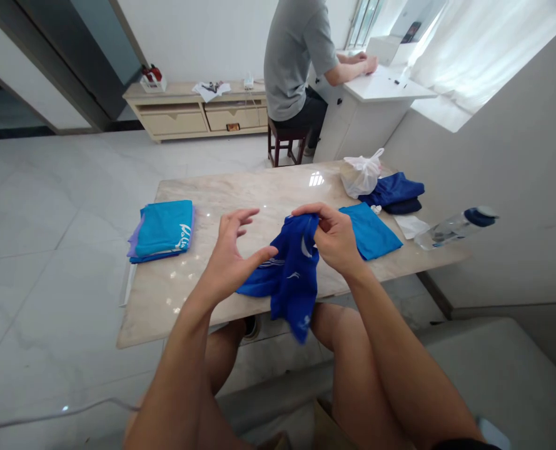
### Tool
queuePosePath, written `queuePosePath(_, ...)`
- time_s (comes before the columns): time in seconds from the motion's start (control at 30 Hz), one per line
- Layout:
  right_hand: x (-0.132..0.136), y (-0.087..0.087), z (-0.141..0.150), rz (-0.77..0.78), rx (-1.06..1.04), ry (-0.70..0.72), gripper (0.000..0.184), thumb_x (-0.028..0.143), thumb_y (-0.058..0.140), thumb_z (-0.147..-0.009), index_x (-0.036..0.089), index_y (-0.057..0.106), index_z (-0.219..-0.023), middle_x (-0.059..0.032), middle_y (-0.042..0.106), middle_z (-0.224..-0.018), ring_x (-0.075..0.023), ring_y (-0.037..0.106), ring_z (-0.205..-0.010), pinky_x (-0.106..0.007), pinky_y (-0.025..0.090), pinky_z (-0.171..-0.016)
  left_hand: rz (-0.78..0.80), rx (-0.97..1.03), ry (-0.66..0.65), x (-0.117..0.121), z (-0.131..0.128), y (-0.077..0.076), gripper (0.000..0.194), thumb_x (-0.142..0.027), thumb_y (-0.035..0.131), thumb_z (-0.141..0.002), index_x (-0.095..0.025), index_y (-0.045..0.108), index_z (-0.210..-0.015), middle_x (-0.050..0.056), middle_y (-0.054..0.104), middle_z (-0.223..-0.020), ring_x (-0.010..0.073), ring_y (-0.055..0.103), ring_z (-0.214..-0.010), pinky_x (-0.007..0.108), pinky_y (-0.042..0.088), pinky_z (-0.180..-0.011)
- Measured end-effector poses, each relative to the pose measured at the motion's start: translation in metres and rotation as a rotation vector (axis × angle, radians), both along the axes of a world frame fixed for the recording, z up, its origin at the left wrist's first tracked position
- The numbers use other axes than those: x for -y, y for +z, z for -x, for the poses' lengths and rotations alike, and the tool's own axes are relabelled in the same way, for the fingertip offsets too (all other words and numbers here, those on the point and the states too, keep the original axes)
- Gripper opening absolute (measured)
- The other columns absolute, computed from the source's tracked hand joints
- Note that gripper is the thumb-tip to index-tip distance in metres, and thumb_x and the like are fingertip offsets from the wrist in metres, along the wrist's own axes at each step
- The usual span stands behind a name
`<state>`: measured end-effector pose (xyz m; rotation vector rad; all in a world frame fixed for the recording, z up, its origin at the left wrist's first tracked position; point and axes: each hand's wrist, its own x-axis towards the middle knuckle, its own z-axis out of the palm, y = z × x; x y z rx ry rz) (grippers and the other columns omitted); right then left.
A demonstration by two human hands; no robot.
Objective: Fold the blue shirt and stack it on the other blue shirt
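Note:
A dark blue garment (294,262) with small white marks hangs from my right hand (331,237), whose thumb and fingers pinch its top edge. Part of the cloth rests on the marble-look table (240,194), and its lower end drapes over the near edge. To the left of the garment my left hand (233,256) is raised with thumb and fingers spread, holding nothing. Its thumb tip is close to the cloth; whether it touches, I cannot tell. A brighter blue folded cloth (371,231) lies just right of my right hand.
Folded clothes (162,228) are stacked at the table's left end. At the right are a white plastic bag (362,175), dark blue cloths (394,190), white paper (411,226) and a clear bottle (451,230). Beyond, a person (296,62) sits at a white desk (376,87).

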<state>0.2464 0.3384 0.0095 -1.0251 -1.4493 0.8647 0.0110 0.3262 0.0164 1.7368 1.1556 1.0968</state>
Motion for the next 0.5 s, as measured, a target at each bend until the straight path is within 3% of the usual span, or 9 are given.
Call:
queuePosePath(0.07, 0.009, 0.007, 0.006, 0.013, -0.073, 0.083, 0.019, 0.042, 0.077, -0.099, 0.026, 0.080, -0.109, -0.0048, 0.083, -0.103, -0.0229, 0.079, -0.091, -0.039, 0.068, -0.082, -0.004, 0.059, 0.027, -0.009, -0.005, -0.010, 0.083, -0.061, 0.094, -0.079, -0.031, 0.064, -0.151, 0.014, 0.059, -0.164, 0.0367, 0.053, -0.156, 0.057, 0.043, -0.130)
queuePosePath(0.13, 0.014, 0.011, 0.007, 0.024, -0.128, 0.144, 0.025, 0.048, 0.080, -0.099, 0.027, 0.079, -0.112, -0.0053, 0.083, -0.104, -0.0234, 0.079, -0.095, -0.039, 0.069, -0.083, 0.087, 0.143, -0.118, -0.012, -0.011, -0.013, 0.077, -0.063, 0.094, -0.080, -0.028, 0.069, -0.144, 0.014, 0.068, -0.154, 0.0364, 0.060, -0.150, 0.052, 0.049, -0.126)
queuePosePath(0.2, 0.014, 0.011, 0.005, 0.033, -0.154, 0.163, 0.033, 0.053, 0.083, -0.097, 0.029, 0.077, -0.119, -0.0056, 0.082, -0.108, -0.0241, 0.079, -0.100, -0.038, 0.069, -0.084, 0.250, 0.160, -0.299, -0.010, -0.020, -0.009, 0.061, -0.062, 0.094, -0.080, -0.023, 0.079, -0.124, 0.012, 0.081, -0.127, 0.0343, 0.075, -0.125, 0.043, 0.061, -0.106)
queuePosePath(0.27, 0.009, 0.005, 0.001, 0.035, -0.151, 0.133, 0.041, 0.055, 0.086, -0.095, 0.030, 0.074, -0.126, -0.0060, 0.080, -0.114, -0.0241, 0.078, -0.102, -0.038, 0.069, -0.085, 0.396, 0.113, -0.362, -0.003, -0.027, -0.002, 0.045, -0.062, 0.091, -0.082, -0.020, 0.082, -0.097, 0.007, 0.082, -0.093, 0.0281, 0.078, -0.090, 0.036, 0.063, -0.079)
queuePosePath(0.37, -0.004, -0.011, -0.007, 0.094, -0.122, 0.066, 0.046, 0.059, 0.082, -0.098, 0.029, 0.072, -0.131, -0.0076, 0.078, -0.121, -0.0225, 0.077, -0.102, -0.039, 0.069, -0.090, 0.442, 0.137, -0.220, 0.006, -0.032, 0.006, 0.045, -0.063, 0.089, -0.084, -0.019, 0.077, -0.079, 0.004, 0.075, -0.073, 0.0215, 0.070, -0.067, 0.031, 0.057, -0.062)
queuePosePath(0.5, -0.010, -0.026, -0.013, 0.267, 0.030, 0.233, 0.056, 0.073, 0.050, -0.111, 0.026, 0.078, -0.125, -0.0066, 0.082, -0.114, -0.0224, 0.079, -0.103, -0.041, 0.068, -0.093, 0.409, 0.359, 0.017, 0.007, -0.027, 0.012, 0.052, -0.068, 0.094, -0.076, -0.020, 0.082, -0.093, 0.008, 0.082, -0.089, 0.0264, 0.078, -0.080, 0.035, 0.064, -0.072)
